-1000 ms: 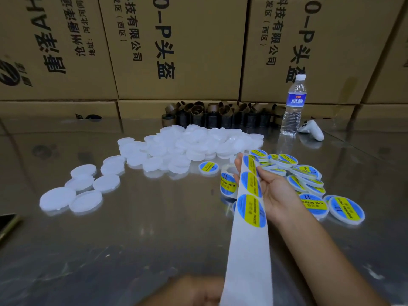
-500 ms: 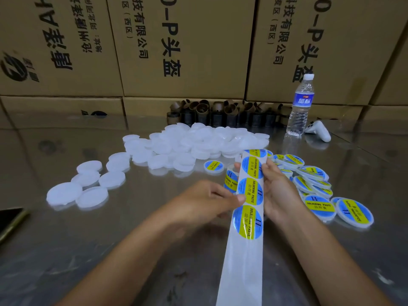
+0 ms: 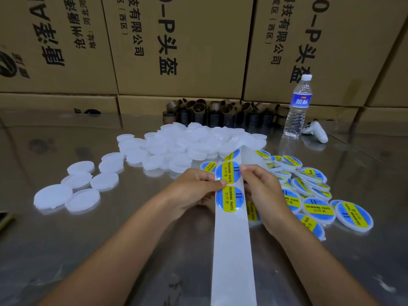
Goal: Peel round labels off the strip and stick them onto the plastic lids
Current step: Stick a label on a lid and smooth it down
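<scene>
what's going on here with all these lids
A person holds the label strip in both hands: the left hand pinches its left edge, the right hand pinches it by a round label, apparently about to peel. Plain white lids lie piled behind, labelled lids to the right.
</scene>
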Demonstrator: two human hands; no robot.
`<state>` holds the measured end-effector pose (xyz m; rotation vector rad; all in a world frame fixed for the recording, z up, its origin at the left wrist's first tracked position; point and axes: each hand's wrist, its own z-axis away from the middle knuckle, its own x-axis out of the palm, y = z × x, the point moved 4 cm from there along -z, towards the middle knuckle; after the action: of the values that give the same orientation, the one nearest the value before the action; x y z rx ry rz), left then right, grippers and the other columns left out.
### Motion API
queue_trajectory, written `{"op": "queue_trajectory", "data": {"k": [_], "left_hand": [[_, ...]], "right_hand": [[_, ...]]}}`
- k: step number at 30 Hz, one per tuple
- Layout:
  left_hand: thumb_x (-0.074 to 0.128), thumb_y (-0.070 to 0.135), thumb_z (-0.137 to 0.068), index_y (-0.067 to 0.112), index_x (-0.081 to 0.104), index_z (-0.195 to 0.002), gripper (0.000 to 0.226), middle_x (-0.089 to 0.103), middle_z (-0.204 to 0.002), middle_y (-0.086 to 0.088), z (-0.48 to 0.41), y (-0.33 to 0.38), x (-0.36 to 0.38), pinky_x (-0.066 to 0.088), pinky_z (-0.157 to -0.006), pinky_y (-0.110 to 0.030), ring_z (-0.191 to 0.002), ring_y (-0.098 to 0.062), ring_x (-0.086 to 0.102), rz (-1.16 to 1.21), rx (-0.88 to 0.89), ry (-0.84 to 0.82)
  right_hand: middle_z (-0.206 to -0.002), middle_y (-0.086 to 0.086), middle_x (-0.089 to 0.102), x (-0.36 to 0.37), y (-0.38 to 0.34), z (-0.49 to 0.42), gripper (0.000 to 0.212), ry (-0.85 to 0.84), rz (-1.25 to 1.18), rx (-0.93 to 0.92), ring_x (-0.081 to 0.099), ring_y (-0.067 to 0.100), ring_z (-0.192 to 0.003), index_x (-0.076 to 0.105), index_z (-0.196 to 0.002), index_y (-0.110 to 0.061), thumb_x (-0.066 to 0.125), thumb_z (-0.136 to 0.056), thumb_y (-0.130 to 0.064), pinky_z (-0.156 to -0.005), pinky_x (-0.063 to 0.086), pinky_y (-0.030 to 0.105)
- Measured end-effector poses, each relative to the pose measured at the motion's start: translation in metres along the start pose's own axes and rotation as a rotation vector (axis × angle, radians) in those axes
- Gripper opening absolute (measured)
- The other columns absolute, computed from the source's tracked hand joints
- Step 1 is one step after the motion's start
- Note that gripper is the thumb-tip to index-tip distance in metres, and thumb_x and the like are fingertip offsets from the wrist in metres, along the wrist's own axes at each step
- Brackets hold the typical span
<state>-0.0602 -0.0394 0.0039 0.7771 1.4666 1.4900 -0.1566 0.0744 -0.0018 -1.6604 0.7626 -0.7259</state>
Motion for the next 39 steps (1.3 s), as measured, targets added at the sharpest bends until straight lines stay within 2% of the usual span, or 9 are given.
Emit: {"op": "queue_trajectory", "data": {"k": [5, 8, 11, 14, 17, 23, 27, 32, 39], "left_hand": [[0.065, 0.016, -0.091, 0.013, 0.067, -0.074, 0.017, 0.07, -0.074, -0.003, -0.008, -0.004, -0.002, 0.046, -0.054, -0.014, -0.061, -0.009, 0.06, 0.028, -0.015, 0.017], [0.064, 0.017, -0.091, 0.011, 0.069, -0.081, 0.012, 0.071, -0.082, -0.007, -0.013, -0.002, -0.002, 0.048, -0.06, -0.017, -0.067, -0.012, 0.061, 0.038, -0.022, 0.017], [0.064, 0.015, -0.091, 0.002, 0.069, -0.094, 0.014, 0.072, -0.099, -0.018, -0.017, 0.001, -0.002, 0.055, -0.077, -0.03, -0.081, -0.022, 0.065, 0.044, -0.019, 0.051], [0.064, 0.013, -0.09, 0.005, 0.069, -0.1, 0.013, 0.071, -0.102, -0.02, -0.021, 0.004, -0.003, 0.052, -0.092, -0.044, -0.093, -0.033, 0.069, 0.081, 0.029, 0.091], [0.065, 0.011, -0.089, 0.013, 0.068, -0.099, 0.011, 0.073, -0.092, -0.015, -0.022, 0.003, -0.006, 0.057, -0.082, -0.035, -0.081, -0.025, 0.071, 0.118, 0.112, 0.137], [0.064, 0.015, -0.091, 0.014, 0.067, -0.099, 0.008, 0.072, -0.083, -0.01, -0.026, -0.001, -0.014, 0.056, -0.069, -0.025, -0.068, -0.013, 0.067, 0.012, 0.187, 0.204], [0.053, 0.015, -0.096, 0.016, 0.065, -0.093, 0.012, 0.065, -0.092, 0.001, -0.033, -0.005, -0.035, 0.041, -0.067, -0.008, -0.08, -0.009, 0.056, -0.248, 0.277, 0.475], [0.054, 0.011, -0.093, 0.011, 0.064, -0.114, 0.023, 0.061, -0.114, -0.008, -0.033, -0.008, -0.069, 0.041, -0.095, -0.031, -0.107, -0.022, 0.056, -0.476, 0.278, 0.781], [0.05, 0.025, -0.097, 0.017, 0.058, -0.128, 0.033, 0.047, -0.136, -0.011, -0.054, -0.009, -0.071, 0.033, -0.1, -0.04, -0.124, -0.032, 0.042, -0.931, 0.087, 0.605]], "right_hand": [[-0.089, 0.005, 0.074, -0.001, 0.001, -0.01, 0.02, 0.046, -0.018, -0.014, 0.07, 0.019, -0.084, 0.066, -0.09, -0.012, 0.051, -0.096, -0.023, -0.071, 0.056, 0.028], [-0.095, 0.003, 0.073, -0.001, 0.003, -0.015, 0.015, 0.075, -0.013, -0.011, 0.069, 0.015, -0.09, 0.066, -0.095, -0.015, 0.054, -0.094, -0.024, -0.072, 0.054, 0.021], [-0.1, 0.009, 0.071, 0.002, 0.002, -0.016, 0.011, 0.046, -0.011, 0.004, 0.067, 0.024, -0.098, 0.066, -0.093, -0.017, 0.056, -0.093, -0.022, -0.088, 0.053, 0.038], [-0.095, 0.004, 0.074, 0.007, 0.001, -0.013, 0.011, -0.038, -0.023, -0.004, 0.07, 0.022, -0.091, 0.068, -0.093, -0.018, 0.057, -0.093, -0.016, -0.079, 0.056, 0.032], [-0.087, 0.001, 0.075, 0.01, 0.001, -0.009, 0.015, -0.108, 0.02, -0.025, 0.072, 0.016, -0.081, 0.068, -0.101, -0.013, 0.056, -0.093, -0.01, -0.065, 0.055, 0.021], [-0.079, 0.007, 0.075, 0.01, 0.004, -0.009, 0.02, -0.104, 0.115, 0.003, 0.072, 0.019, -0.071, 0.067, -0.094, -0.019, 0.057, -0.091, -0.002, -0.067, 0.058, 0.029], [-0.074, 0.002, 0.074, 0.003, 0.008, -0.011, 0.016, -0.04, 0.078, 0.055, 0.07, 0.015, -0.065, 0.066, -0.093, -0.017, 0.058, -0.09, -0.004, -0.061, 0.057, 0.026], [-0.086, 0.01, 0.074, -0.001, 0.006, -0.014, 0.015, 0.014, -0.03, 0.114, 0.068, 0.025, -0.075, 0.066, -0.097, -0.011, 0.056, -0.09, -0.002, -0.077, 0.054, 0.042], [-0.084, 0.007, 0.074, -0.001, 0.003, -0.012, 0.021, -0.028, -0.126, 0.138, 0.07, 0.018, -0.069, 0.064, -0.099, -0.009, 0.052, -0.089, 0.005, -0.06, 0.057, 0.028]]}}
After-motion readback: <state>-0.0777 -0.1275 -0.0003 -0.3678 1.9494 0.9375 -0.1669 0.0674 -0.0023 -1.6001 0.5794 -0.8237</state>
